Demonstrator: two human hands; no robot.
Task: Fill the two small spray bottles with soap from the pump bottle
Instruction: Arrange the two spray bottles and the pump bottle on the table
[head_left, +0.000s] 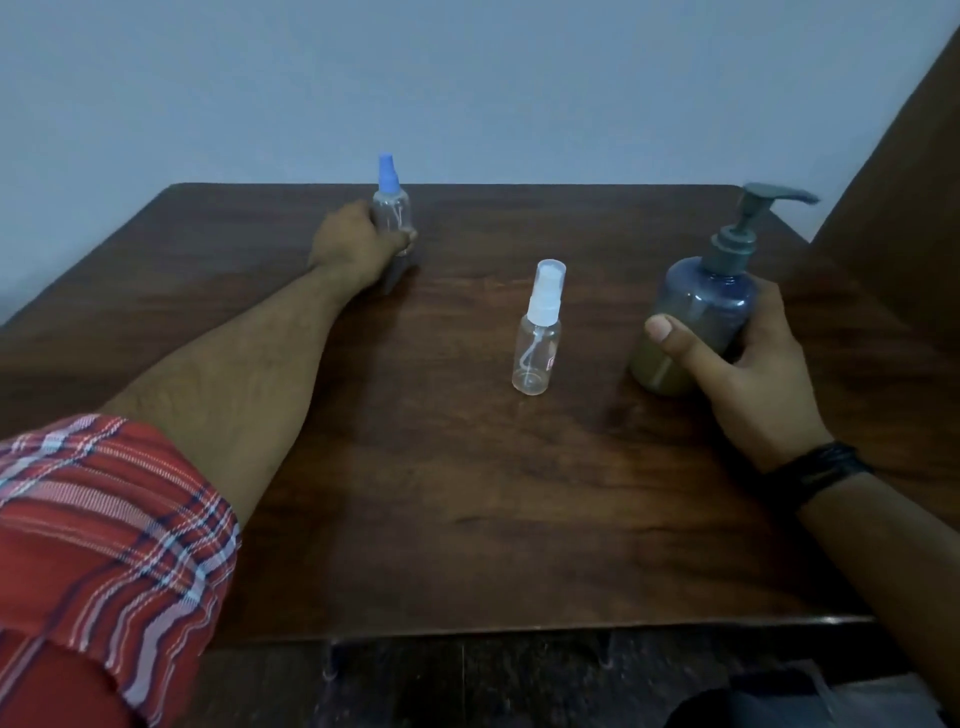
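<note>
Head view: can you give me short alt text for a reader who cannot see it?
A person's left hand grips a blue-capped spray bottle at the far side of a dark wooden table, while the right hand holds a pump bottle partly filled with soap. A white-capped spray bottle stands untouched between them.

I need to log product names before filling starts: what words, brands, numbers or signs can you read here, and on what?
None can be read.
Pump bottle, gripped by the right hand: no label visible.
White-capped spray bottle: a small reddish mark low on its side, too blurred to read.
Blue-capped spray bottle, held by the left hand: no print visible.
</note>
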